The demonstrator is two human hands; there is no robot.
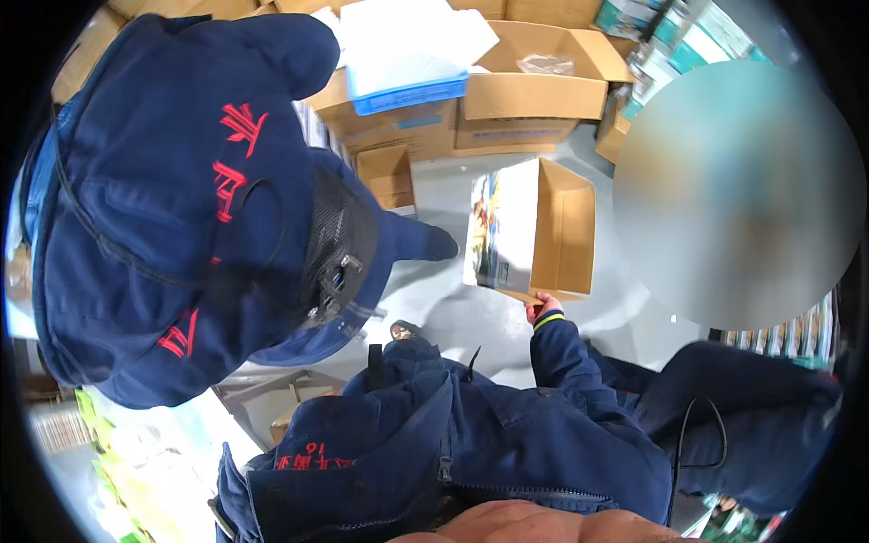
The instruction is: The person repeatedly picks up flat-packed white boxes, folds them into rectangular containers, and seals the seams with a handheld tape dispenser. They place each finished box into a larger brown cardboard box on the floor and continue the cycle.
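My right hand is closed on the near edge of an open cardboard box. The box has a white outer side with a coloured printed picture, and its bare brown inside faces right. It appears held over the grey floor, tilted so I can see into it; no contents show. The dark blue sleeve with a yellow band at the cuff leads to that hand. My left hand is out of view, hidden beyond the jacket front.
A co-worker in a navy jacket bends close on my left. Dark clothing of another person shows at the right. Ahead stand cartons, an open carton and a blue tray under white sheets. A large blurred patch covers the right side.
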